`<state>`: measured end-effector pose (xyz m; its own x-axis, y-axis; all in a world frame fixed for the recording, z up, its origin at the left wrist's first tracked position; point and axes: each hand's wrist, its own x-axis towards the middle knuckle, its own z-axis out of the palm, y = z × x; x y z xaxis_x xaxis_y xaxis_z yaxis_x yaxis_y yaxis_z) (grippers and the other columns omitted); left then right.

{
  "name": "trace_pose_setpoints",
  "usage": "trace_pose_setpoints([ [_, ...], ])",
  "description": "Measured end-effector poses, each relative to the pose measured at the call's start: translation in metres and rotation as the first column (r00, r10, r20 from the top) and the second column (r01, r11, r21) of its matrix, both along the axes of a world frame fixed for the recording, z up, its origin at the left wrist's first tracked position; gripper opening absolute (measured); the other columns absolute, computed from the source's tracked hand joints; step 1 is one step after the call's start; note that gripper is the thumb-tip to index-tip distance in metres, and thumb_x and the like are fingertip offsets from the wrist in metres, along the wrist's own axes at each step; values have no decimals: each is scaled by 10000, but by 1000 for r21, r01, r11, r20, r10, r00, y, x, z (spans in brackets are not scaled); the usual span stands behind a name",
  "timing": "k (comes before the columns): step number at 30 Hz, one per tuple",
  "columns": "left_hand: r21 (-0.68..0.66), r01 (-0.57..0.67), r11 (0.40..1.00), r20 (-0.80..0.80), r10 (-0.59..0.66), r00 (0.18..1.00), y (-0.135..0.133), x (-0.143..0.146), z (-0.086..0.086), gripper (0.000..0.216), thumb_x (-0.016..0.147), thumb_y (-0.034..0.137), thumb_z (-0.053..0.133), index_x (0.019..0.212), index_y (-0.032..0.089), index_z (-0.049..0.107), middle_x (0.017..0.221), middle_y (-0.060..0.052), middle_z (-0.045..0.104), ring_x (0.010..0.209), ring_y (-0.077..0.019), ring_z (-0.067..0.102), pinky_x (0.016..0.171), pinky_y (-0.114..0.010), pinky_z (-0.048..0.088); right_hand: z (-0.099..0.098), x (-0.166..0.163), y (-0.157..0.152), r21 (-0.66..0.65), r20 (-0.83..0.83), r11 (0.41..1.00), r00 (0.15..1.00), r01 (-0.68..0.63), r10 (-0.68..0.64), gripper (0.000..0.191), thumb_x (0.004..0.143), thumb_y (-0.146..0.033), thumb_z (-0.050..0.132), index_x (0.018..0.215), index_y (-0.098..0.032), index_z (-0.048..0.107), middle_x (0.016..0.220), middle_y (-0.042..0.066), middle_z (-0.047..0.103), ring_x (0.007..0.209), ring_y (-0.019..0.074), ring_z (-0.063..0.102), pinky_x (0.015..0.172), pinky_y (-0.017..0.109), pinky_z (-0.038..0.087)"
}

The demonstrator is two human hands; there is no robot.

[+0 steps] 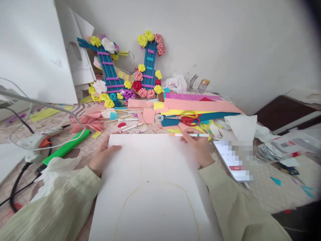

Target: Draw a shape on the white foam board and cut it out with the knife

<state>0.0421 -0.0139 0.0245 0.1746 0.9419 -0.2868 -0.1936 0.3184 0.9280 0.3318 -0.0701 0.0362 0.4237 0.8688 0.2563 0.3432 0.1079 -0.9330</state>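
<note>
Nearest the person, a white sheet lay between the two forearms, faint yellow curved lines drawn on it. The left hand grasped its far left corner, thumb on top, and the right hand, at the far right corner, held a white pen with its orange tip pointing left.

The table wore a cover with a diamond pattern. To the right lay a lit phone, partly blurred out; to the left, crumpled tissue, a bright green bar and a glue gun.

Beyond the sheet, scissors with red and yellow handles rested on coloured paper strips. At the back, two blue guitar shapes trimmed with paper flowers stood near a pale, scuffed wall. A plastic bag and a lidded jar sat to their right; a tall white panel rose at far left.
</note>
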Motion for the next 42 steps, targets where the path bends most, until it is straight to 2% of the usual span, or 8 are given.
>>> trace_pose_setpoints([
  [4,7,-4,1000,-6,4,1000,0,0,-1,584,571,199,739,1103,271,507,823,41,695,607,-174,648,481,-217,497,0,0,-2,6,1,1000,1000,17,-17,151,729,-320,607,715,-170,597,593,3,617,543,111,528,547,239,435],
  [9,19,13,1000,-21,-13,1000,1,-1,-1,583,578,197,740,1106,275,505,841,45,697,521,-136,616,454,-208,488,0,-3,0,-2,5,1000,1000,-11,11,164,713,-324,625,707,-161,615,612,11,630,564,119,559,565,244,451],
  [16,7,5,1000,-14,-5,1000,1,-1,-3,587,580,204,736,1117,266,506,823,35,704,647,-199,667,456,-221,504,-5,6,-3,23,7,999,999,41,-41,130,708,-296,612,680,-171,586,554,-12,596,530,116,550,545,240,447],
  [21,2,-4,1000,-10,4,1000,0,1,0,611,547,212,753,1104,268,509,849,27,703,666,-211,675,450,-221,505,-5,7,-5,41,13,998,998,53,-54,127,713,-297,606,684,-175,589,569,-9,603,529,115,544,554,248,454],
  [30,10,14,1000,-22,-14,1000,1,0,-1,587,571,205,738,1103,278,501,824,53,688,549,-152,632,462,-212,495,-4,6,-4,16,21,999,999,50,-50,121,704,-289,607,679,-171,596,542,-12,595,510,113,531,524,239,439],
  [35,1,11,1000,-10,-11,1000,0,0,0,593,565,201,740,1104,272,504,814,43,690,555,-163,637,465,-216,494,-4,8,-7,35,18,997,997,73,-73,94,698,-234,582,623,-184,559,508,-31,563,501,105,524,530,231,437],
  [42,-11,7,1000,2,-7,1000,0,1,1,615,564,190,742,1118,278,491,814,61,685,499,-120,608,464,-199,496,-4,6,-7,27,21,998,998,54,-54,97,708,-270,591,676,-179,588,548,-17,598,519,110,539,547,239,446],
])
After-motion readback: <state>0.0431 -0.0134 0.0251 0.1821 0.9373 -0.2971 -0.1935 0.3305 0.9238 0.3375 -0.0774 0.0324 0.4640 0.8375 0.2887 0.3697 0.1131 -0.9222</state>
